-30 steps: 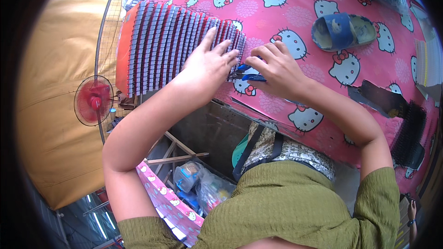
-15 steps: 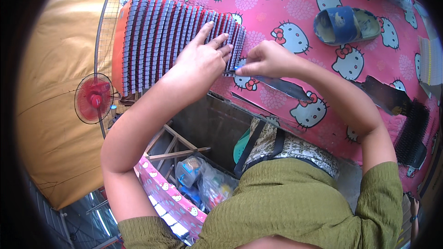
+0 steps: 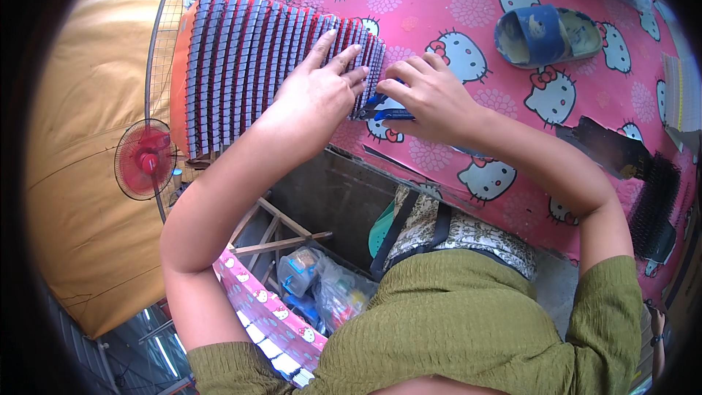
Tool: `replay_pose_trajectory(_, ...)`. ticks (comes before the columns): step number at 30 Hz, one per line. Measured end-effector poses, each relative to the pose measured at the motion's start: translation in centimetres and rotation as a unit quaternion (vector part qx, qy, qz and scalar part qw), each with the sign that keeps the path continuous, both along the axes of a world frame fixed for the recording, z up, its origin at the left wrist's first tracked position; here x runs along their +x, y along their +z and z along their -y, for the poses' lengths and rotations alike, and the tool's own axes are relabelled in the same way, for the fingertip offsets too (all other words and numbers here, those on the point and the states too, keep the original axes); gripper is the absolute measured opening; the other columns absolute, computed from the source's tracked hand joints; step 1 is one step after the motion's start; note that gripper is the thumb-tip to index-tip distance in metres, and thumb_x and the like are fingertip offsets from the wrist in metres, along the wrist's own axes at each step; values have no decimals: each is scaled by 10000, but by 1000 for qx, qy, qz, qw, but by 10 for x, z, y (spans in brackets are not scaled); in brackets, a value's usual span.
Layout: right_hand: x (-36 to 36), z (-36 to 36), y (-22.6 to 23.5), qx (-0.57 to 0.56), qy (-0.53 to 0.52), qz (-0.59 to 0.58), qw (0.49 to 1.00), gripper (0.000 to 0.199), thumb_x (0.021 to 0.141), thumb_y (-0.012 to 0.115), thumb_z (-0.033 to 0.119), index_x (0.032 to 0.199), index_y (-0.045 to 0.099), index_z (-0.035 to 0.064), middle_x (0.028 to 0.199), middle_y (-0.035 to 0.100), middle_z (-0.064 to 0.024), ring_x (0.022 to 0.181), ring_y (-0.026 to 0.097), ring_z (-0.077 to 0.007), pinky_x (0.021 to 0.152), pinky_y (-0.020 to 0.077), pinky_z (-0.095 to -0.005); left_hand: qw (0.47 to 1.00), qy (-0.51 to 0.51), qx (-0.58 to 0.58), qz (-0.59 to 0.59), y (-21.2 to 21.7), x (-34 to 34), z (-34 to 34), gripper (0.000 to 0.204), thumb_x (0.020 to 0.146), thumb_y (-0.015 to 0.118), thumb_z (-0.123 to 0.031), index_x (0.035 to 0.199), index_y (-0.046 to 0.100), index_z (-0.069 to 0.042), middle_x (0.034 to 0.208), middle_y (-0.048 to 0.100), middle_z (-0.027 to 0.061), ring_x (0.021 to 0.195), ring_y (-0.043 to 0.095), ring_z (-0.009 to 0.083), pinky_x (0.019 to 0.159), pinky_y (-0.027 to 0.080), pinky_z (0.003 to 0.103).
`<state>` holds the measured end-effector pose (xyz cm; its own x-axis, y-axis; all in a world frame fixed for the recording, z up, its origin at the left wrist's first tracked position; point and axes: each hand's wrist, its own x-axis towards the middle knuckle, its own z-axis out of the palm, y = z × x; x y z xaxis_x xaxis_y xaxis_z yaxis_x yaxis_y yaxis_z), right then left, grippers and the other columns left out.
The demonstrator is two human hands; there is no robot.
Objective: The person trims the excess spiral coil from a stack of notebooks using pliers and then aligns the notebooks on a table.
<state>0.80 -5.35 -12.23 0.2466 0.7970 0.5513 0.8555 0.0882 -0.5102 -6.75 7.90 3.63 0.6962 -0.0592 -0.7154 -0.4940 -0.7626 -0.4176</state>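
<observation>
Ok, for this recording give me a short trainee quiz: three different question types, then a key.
1. Which hand holds the blue-handled pliers?
2. True or false: the blue sandal lies to the left of the ridged grey-and-red rows.
3. Pick one. The left hand is: A) closed around the pliers; B) spread over the rows; C) on the sandal.

Key:
1. The right hand.
2. False; it lies to their right.
3. B.

One blue-handled tool (image 3: pixel 395 113), one blue slipper (image 3: pixel 542 34), one red fan (image 3: pixel 148 162)
</observation>
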Motion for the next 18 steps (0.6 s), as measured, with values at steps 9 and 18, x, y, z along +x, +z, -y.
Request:
replay_pose_trajectory(9, 28, -13, 35, -372, 131, -551, 736, 453, 758, 727, 431, 889, 696, -2, 803, 677, -195, 795, 678, -334, 722, 539, -439, 998, -16, -51, 34, -7, -6, -9, 615, 729, 629, -61, 1333, 524, -112, 1433, 455, 21, 1421, 259, 217, 1178, 65, 524)
replay_pose_trajectory(18, -1, 5, -2, -37, -4, 14, 999, 494, 684, 779, 362, 1048, 586, 89, 998, 569, -62, 971, 559, -258, 819, 421, -382, 999, -16, 27, -23, -7, 1, 3, 576, 744, 634, -80, 1311, 545, -124, 1405, 480, 14, 1415, 273, 209, 1174, 54, 540)
